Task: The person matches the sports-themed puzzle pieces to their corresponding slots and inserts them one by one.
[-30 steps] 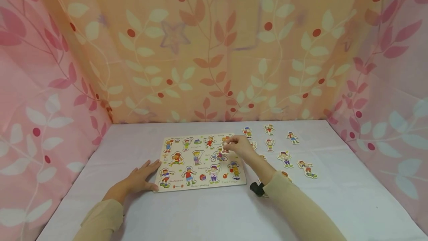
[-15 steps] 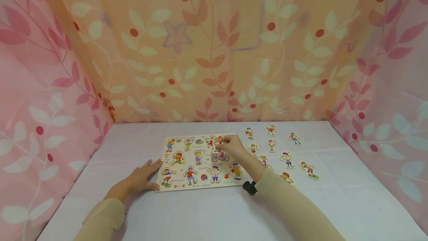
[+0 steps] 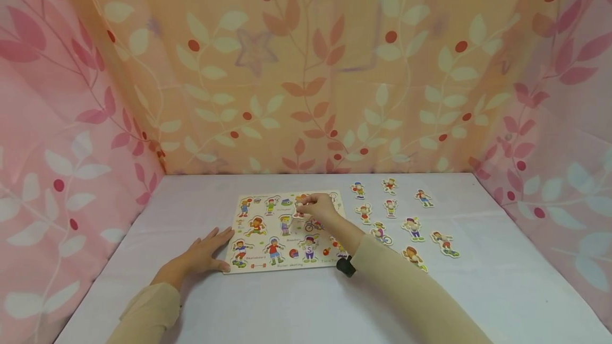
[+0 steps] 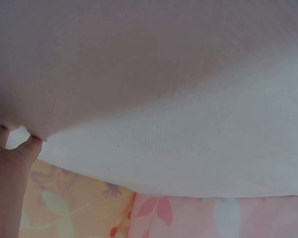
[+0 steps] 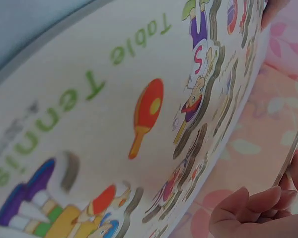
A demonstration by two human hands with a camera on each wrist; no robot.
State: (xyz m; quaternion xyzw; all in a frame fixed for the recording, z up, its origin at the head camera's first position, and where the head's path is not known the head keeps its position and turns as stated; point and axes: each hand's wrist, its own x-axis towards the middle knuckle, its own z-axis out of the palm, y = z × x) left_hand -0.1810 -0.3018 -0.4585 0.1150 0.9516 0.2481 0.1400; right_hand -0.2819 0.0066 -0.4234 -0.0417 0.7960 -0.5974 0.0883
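Observation:
My right hand (image 3: 322,208) pinches a small figure-shaped puzzle piece (image 3: 299,209) between thumb and fingers, above the upper middle of a wooden peg-less puzzle board (image 3: 272,224). In the right wrist view the piece (image 5: 290,153) appears edge-on as a thin slat, apart from the board; its picture is hidden there. Recessed outlines with printed sports figures cover the board. Against its left edge rests my left hand (image 3: 205,254), fingers spread and fairly straight. Only a couple of fingers of the left hand (image 4: 10,168) show in the left wrist view.
Several loose sports-figure pieces lie right of the board, among them a basketball figure (image 3: 357,190), a cyclist (image 3: 381,233) and a skateboarder (image 3: 445,243). A black device (image 3: 346,266) sits at my right wrist. Patterned curtains (image 3: 306,68) enclose the white table's back and sides.
My right hand has moved left across the board, carrying the piece from the upper right corner to the upper middle. The left hand stays at the board's left edge.

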